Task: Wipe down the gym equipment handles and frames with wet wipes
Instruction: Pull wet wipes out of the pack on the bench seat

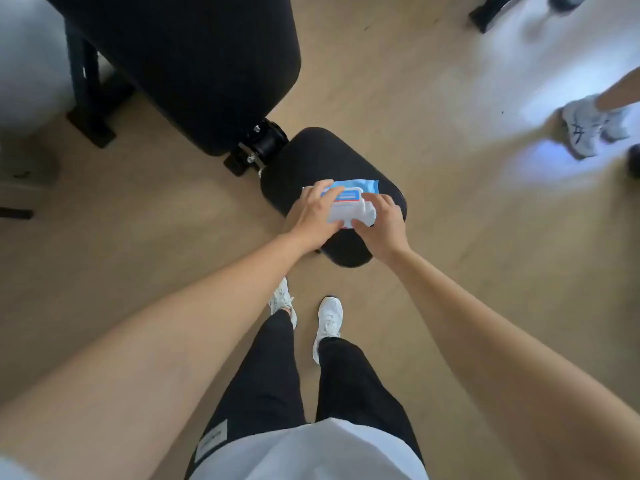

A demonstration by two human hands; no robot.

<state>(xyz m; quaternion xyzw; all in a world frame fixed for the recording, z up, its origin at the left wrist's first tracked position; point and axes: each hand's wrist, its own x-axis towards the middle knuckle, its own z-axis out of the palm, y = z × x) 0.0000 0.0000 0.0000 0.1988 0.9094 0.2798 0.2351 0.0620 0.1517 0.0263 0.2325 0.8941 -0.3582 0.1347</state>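
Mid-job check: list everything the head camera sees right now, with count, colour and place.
wipes pack: one, blue and white, on the seat pad
seat pad: one, black, centre
back pad: one, black, upper left
bench frame: one, black, left, under the back pad
hinge: one, black, between the pads
floor: tan, all round
other equipment: black, top right, mostly cut off
bystander's shoes: two, white, right edge
own shoes: two, white, below the seat pad
trousers: black, bottom centre
shirt: white, bottom edge
left hand: holds the pack's left side
right hand: holds the pack's right side
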